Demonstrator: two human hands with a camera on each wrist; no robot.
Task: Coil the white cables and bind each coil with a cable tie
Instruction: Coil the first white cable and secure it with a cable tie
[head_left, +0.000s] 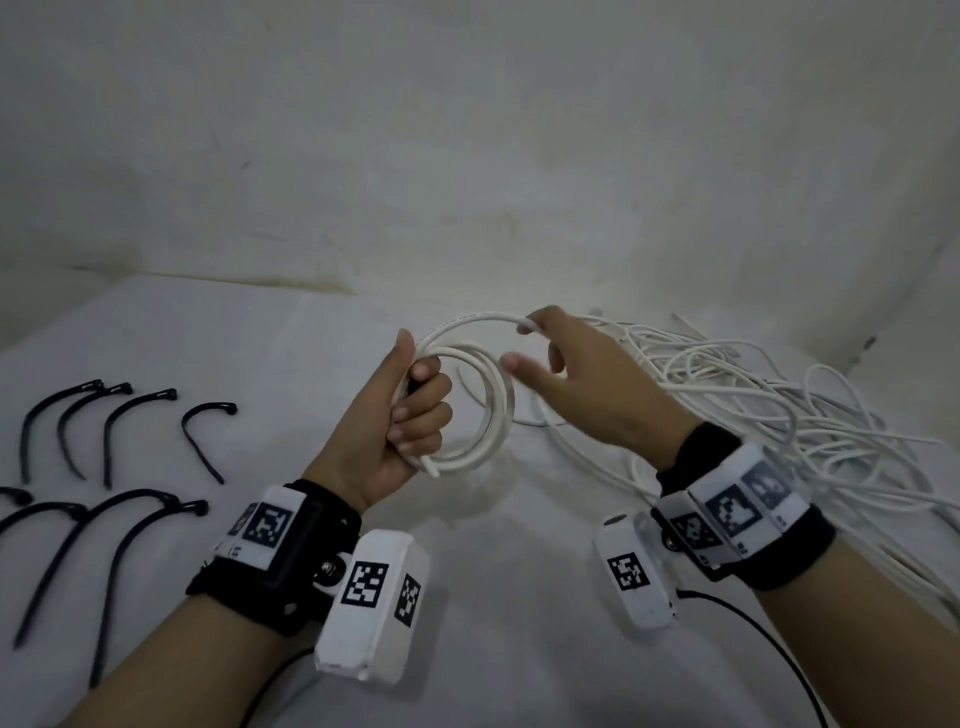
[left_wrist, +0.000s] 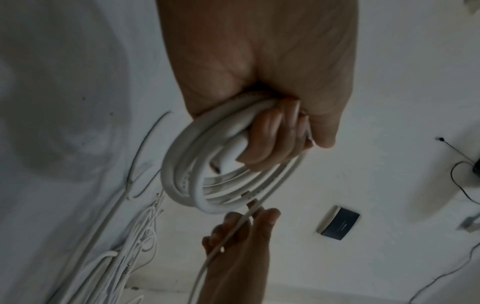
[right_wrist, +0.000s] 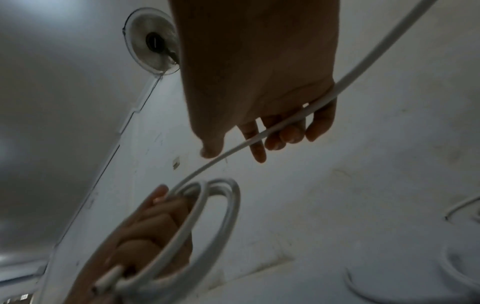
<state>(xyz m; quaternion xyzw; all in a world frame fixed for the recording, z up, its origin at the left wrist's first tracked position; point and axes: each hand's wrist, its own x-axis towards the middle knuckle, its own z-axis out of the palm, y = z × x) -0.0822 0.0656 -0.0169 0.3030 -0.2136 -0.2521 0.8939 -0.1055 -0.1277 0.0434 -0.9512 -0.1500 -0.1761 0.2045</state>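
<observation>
My left hand (head_left: 415, 410) grips a coil of white cable (head_left: 485, 400) of a few loops, thumb up; one cut end pokes out below the fist. The left wrist view shows my fingers (left_wrist: 272, 131) curled round the bundled loops of the coil (left_wrist: 187, 176). My right hand (head_left: 571, 374) is just right of the coil and holds the same cable's free strand (right_wrist: 259, 135), which runs under its curled fingers and out toward the pile. Several black cable ties (head_left: 130, 431) lie on the table at the left, untouched.
A tangled pile of loose white cables (head_left: 753, 400) covers the table's right side. The table (head_left: 493, 545) is covered in white cloth and a white wall stands close behind. A black lead (head_left: 753, 629) trails from my right wrist.
</observation>
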